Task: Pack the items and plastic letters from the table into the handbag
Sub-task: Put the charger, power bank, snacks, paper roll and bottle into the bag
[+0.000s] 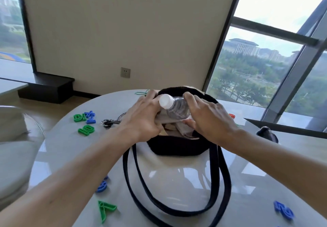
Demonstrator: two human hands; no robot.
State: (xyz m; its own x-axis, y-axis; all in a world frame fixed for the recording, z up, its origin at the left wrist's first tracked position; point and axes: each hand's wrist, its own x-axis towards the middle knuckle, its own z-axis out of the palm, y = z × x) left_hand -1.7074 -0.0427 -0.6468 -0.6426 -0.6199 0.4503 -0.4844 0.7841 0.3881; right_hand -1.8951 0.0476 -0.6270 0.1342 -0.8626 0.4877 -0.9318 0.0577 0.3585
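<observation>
A black handbag (177, 148) stands open in the middle of the round table, its long dark straps (219, 187) lying toward me. A clear water bottle (177, 108) with a white cap lies tilted over the bag's mouth. My right hand (207, 118) grips the bottle's body from the right. My left hand (141, 118) holds the bag's pale lining at the left rim, beside the cap. Green and blue plastic letters (85, 120) lie at the left, a green letter (105, 209) and a blue one (102, 186) near me, another blue one (284, 210) at the right.
A key ring with a chain (109, 122) lies left of the bag. A green rubber band (141, 92) sits at the table's far edge. A red piece (232, 115) shows behind my right wrist. A dark object (267, 133) sits at the right. A pale chair (16, 147) stands at the left.
</observation>
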